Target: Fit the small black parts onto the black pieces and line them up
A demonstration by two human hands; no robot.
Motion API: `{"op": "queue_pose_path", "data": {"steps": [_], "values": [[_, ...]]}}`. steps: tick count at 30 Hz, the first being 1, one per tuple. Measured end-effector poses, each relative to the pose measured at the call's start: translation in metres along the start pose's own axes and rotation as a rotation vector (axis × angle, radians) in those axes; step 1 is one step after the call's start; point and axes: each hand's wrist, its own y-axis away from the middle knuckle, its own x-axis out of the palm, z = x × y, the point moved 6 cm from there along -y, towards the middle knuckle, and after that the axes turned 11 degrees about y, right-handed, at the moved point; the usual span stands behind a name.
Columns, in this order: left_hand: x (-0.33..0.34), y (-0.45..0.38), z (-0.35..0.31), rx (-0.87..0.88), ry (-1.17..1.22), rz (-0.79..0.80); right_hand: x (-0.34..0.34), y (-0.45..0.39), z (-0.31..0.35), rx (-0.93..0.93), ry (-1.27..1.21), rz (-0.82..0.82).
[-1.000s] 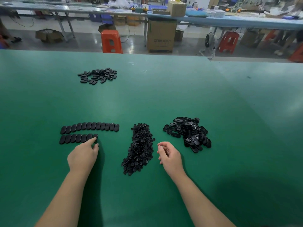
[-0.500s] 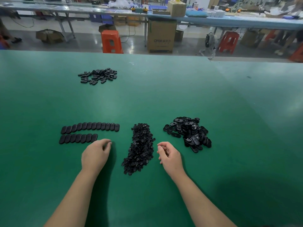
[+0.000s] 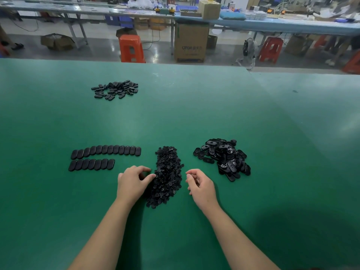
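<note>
A heap of small black parts (image 3: 168,175) lies in the middle of the green table (image 3: 194,114). To its right is a loose pile of larger black oval pieces (image 3: 224,158). Left of the heap, finished ovals lie in two rows, a long upper row (image 3: 106,152) and a shorter lower row (image 3: 91,164). My left hand (image 3: 133,182) is at the heap's left edge, thumb and forefinger apart and touching the small parts. My right hand (image 3: 201,185) rests just right of the heap, fingers loosely curled, with nothing visible in it.
Another pile of black ovals (image 3: 116,89) lies far back on the left. Beyond the table's far edge stand an orange stool (image 3: 131,48), a cardboard box (image 3: 191,42) and a long workbench (image 3: 272,24).
My left hand left the end of the lower row and moved right to the heap of small parts. My right hand stayed where it was.
</note>
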Motion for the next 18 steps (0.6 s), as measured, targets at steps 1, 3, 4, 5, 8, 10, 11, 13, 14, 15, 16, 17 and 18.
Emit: {"op": "queue_pose_path", "data": {"steps": [1, 3, 4, 5, 8, 10, 11, 13, 14, 15, 16, 17, 18], "values": [[-0.0001, 0.0006, 0.0002, -0.001, 0.009, -0.009, 0.0001, 0.0001, 0.0, 0.0, 0.001, 0.0], [-0.0007, 0.0018, 0.0003, 0.006, 0.03, -0.029, 0.0005, 0.0004, 0.0005, -0.002, -0.001, 0.0], [-0.0009, 0.0025, 0.0008, 0.012, 0.042, -0.039, 0.0004, 0.0006, 0.0007, -0.002, -0.001, 0.0], [-0.0011, 0.0033, 0.0015, 0.019, 0.053, -0.045, 0.0003, 0.0007, 0.0009, -0.002, 0.0, -0.002], [-0.0003, 0.0044, 0.0041, 0.021, 0.075, -0.057, 0.0, 0.0011, 0.0004, -0.004, 0.009, -0.002], [-0.0003, 0.0046, 0.0054, 0.017, 0.075, -0.074, 0.0001, 0.0015, 0.0002, -0.003, 0.013, -0.001], [-0.0004, 0.0048, 0.0058, 0.016, 0.074, -0.084, 0.0001, 0.0015, 0.0001, -0.002, 0.015, -0.001], [-0.0008, 0.0055, 0.0065, 0.015, 0.079, -0.106, 0.0001, 0.0015, 0.0003, 0.002, 0.017, -0.001], [-0.0013, 0.006, 0.0068, 0.016, 0.086, -0.114, 0.0001, 0.0016, 0.0005, 0.004, 0.017, 0.0], [-0.0017, 0.0067, 0.0067, 0.019, 0.097, -0.117, 0.0001, 0.0016, 0.0006, 0.007, 0.017, 0.0], [-0.0021, 0.0073, 0.006, 0.023, 0.11, -0.115, -0.0001, 0.0017, 0.0005, 0.009, 0.016, 0.0], [-0.0023, 0.0079, 0.0051, 0.028, 0.124, -0.107, -0.0001, 0.002, 0.0004, 0.012, 0.012, 0.001], [-0.0026, 0.0082, 0.0042, 0.032, 0.133, -0.094, 0.0, 0.0023, 0.0005, 0.016, 0.01, 0.002]]}}
